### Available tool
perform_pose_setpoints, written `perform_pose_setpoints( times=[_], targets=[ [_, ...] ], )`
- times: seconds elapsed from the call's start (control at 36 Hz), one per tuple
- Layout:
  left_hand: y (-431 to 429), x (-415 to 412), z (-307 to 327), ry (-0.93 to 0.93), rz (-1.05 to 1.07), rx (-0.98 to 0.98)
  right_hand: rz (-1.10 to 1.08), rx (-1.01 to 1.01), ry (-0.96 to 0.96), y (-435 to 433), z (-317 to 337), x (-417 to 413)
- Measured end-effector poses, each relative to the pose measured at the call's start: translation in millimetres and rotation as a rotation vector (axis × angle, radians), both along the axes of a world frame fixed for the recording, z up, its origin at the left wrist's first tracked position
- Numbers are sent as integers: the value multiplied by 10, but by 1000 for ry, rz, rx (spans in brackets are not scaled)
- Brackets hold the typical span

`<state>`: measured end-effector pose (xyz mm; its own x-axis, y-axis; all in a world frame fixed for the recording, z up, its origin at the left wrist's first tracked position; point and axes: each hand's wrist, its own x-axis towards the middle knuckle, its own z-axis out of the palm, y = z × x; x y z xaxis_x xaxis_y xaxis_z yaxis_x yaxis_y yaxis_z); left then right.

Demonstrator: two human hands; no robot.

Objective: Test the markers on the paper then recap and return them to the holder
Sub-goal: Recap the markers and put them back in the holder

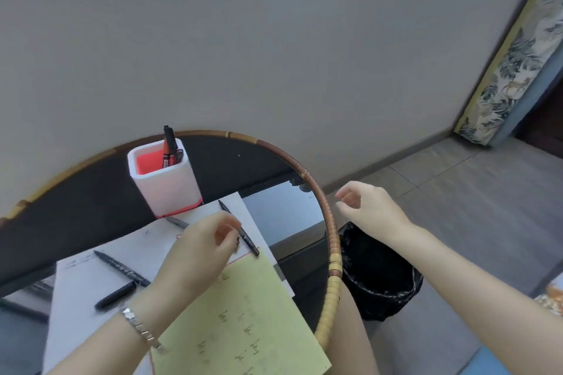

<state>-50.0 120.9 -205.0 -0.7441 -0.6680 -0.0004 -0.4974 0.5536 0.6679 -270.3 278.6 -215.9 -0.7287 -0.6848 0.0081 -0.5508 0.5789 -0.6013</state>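
Marker [248,240] on paper [91,280] touching left grip [198,250], hold unclear, right grip [365,207] loosely apart, empty

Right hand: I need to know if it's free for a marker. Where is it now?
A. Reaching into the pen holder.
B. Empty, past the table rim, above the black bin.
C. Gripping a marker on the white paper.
B: the right hand hangs beyond the woven table rim over the black bin, fingers loosely curled round nothing.
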Motion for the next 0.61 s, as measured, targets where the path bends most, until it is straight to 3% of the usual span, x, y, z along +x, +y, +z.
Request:
perform_pose_setpoints(
  times=[0.25, 0.42, 0.61],
  targets=[
    [-283, 496, -12, -2, 138, -31, 362, 106, 27, -809, 67, 770],
    [-322, 661, -41, 3, 178, -12, 330, 241, 47, -1116, -97, 1029],
    [-355, 545, -106, 14, 160, -43, 268, 239, -46, -1086, -123, 994]
  ],
)
